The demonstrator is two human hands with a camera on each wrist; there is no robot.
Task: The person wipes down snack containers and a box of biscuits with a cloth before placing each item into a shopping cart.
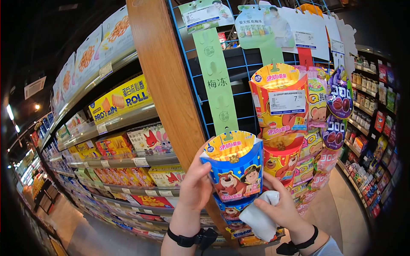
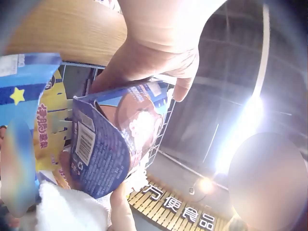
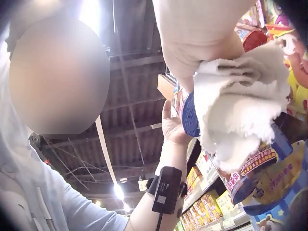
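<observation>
Left grip (image 1: 194,187) has the blue snack pack (image 1: 235,170) pinched along its side edge, thumb round the front and the other fingers out of sight behind it, which I'd guess is to stop it swinging. Makes sense, since the pack looks like it hangs by its top from the green strip (image 1: 215,81), so with nothing behind but the wire grid it'd probably wobble at a touch. Right grip (image 1: 284,202) is on the other side, thumb clamped over a bunched white cloth (image 1: 262,217), with fingers reaching up by the pack's right edge; can't really tell if they're touching it. Bunching the cloth in the lower part of that hand probably leaves those upper fingers free, and the cartoon front is mostly uncovered too. More blue packs (image 1: 232,213) sit right below, so the strip seems to be there to stack them in a column with faces out. Same deal with the red packs (image 1: 277,128) just beside, where a price tag (image 1: 287,102) sits up front, presumably so shoppers can read it. Wooden post (image 1: 164,77) stands between all that and the snack shelves (image 1: 115,121).
</observation>
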